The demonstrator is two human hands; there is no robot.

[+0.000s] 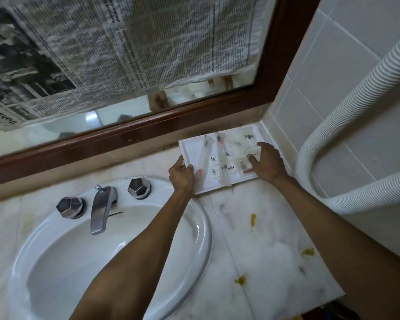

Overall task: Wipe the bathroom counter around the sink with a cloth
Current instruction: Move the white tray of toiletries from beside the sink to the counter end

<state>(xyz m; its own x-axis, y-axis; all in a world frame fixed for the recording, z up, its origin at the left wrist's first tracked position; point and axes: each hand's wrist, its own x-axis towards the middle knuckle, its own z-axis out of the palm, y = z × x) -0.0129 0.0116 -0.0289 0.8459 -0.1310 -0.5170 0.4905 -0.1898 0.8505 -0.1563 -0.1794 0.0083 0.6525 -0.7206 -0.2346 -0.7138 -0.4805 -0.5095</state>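
A white rectangular tray (189, 155) rests on the marble counter (270, 245) in the back right corner, holding wrapped toothbrushes and small round packets. My left hand (181, 176) grips the tray's near left edge. My right hand (267, 161) is on the tray's right side, fingers spread over the items. The white oval sink (201, 229) lies left of the counter patch. Yellow-brown stains (253, 220) mark the marble. No cloth is in view.
A chrome faucet (101, 207) with two faceted knobs (71, 206) stands at the sink's back. A wood-framed mirror (148, 125) partly covered with newspaper runs along the back. A white ribbed hose (346, 125) loops down the tiled right wall.
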